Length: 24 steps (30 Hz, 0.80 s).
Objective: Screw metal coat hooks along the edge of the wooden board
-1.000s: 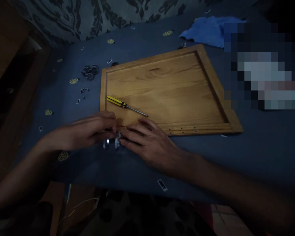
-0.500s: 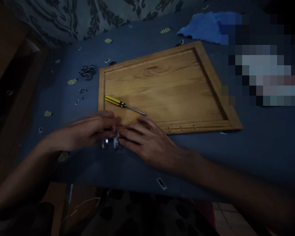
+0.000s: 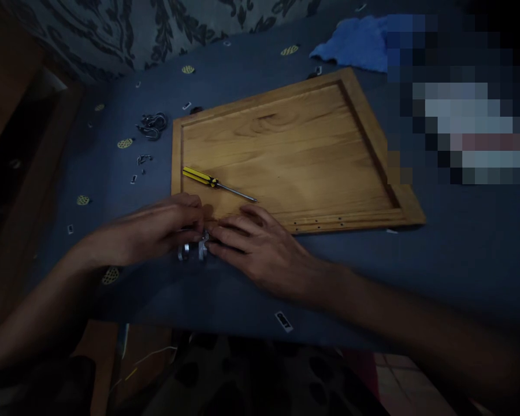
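A wooden panel door [image 3: 286, 150] lies flat on the blue cloth. At its near left corner my left hand [image 3: 156, 231] and my right hand [image 3: 251, 248] meet over a small shiny metal hinge [image 3: 194, 249]. The fingers of both hands are curled and pinched on the hinge, which sits against the panel's front edge. A yellow-and-black screwdriver [image 3: 212, 182] rests on the panel just beyond my fingers, tip pointing right.
A pile of metal hinges [image 3: 152, 125] and loose screws [image 3: 142, 159] lie left of the panel. A blue rag [image 3: 355, 45] is at the back right. The table's front edge [image 3: 225, 332] runs below my hands. A row of small holes [image 3: 317, 221] marks the panel's front rail.
My hands stay on the hinge at the panel corner. The view has drifted slightly, so everything sits a little lower left.
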### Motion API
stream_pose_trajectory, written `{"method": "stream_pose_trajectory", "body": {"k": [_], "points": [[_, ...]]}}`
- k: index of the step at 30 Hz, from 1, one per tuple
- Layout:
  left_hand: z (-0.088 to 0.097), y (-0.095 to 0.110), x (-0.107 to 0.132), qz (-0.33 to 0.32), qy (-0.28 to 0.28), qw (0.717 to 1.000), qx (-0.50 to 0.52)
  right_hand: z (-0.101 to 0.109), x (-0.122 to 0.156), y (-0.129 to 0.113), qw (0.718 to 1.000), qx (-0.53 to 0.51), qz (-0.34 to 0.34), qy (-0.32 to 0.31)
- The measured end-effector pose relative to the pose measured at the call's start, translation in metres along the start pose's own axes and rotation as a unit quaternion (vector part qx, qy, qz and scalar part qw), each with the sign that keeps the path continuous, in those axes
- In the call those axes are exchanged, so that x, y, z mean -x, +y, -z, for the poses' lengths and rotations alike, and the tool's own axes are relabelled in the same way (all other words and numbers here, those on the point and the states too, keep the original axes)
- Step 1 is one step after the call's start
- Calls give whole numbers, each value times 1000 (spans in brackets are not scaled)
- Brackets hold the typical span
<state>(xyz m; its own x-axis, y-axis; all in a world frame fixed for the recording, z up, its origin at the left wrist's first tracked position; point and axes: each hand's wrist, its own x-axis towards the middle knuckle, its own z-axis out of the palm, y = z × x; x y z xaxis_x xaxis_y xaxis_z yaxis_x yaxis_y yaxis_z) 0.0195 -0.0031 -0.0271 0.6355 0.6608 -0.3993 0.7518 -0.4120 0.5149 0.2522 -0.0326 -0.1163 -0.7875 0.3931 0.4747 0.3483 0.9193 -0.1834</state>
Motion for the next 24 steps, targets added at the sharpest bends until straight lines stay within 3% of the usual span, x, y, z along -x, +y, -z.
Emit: {"method": "stream_pose_trajectory", "body": {"k": [14, 24], "points": [[4, 1, -2, 15, -20, 1000, -7, 0, 0, 1, 1000, -3, 2, -3], [9, -1, 12, 15, 63, 997, 44, 0, -1, 1, 1000, -12, 2, -4]]}}
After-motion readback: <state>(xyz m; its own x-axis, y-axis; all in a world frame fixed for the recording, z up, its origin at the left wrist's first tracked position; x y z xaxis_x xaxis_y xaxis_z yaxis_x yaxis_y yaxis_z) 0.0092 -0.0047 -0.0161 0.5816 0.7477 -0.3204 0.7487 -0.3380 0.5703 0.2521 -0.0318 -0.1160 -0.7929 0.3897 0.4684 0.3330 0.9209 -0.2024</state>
